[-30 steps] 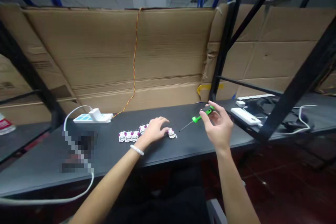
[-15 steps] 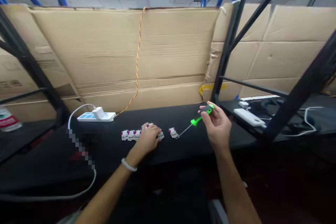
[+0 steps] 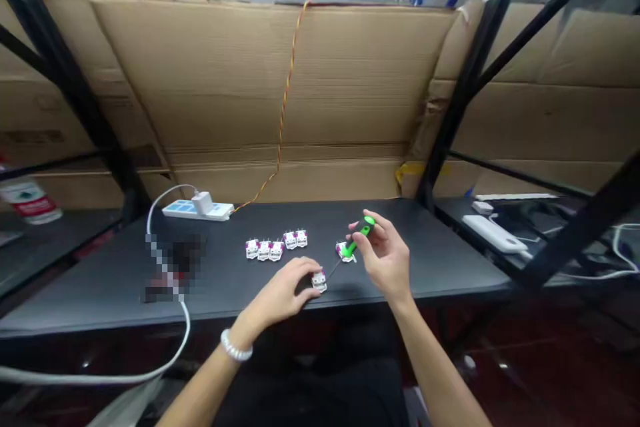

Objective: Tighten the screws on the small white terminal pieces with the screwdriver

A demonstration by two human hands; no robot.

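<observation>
My left hand [image 3: 290, 290], with a white beaded bracelet [image 3: 236, 345] at the wrist, pinches a small white-and-purple part [image 3: 319, 282] near the table's front edge. My right hand [image 3: 385, 253] is closed around the handle of a green-and-black screwdriver [image 3: 359, 235]. Its thin shaft slants down to the left, with the tip at the right side of the pinched part; whether it touches cannot be made out. Behind the screwdriver lies another such part [image 3: 342, 248], partly covered by the handle. Several more white-and-purple parts [image 3: 264, 251] lie grouped to the left, beyond my left hand.
A white power strip [image 3: 220, 211] with a plugged-in adapter [image 3: 203, 203] lies at the back left of the black table [image 3: 225, 293]. A white cable [image 3: 186, 327] hangs over the left side. Black rack posts [image 3: 453, 127] flank the cardboard wall [image 3: 360, 93]. A bottle [image 3: 31, 201] stands far left.
My left hand has left the grouped parts and come nearer the front edge, now holding one part. My right hand has brought the screwdriver down and left toward it. The view has shifted.
</observation>
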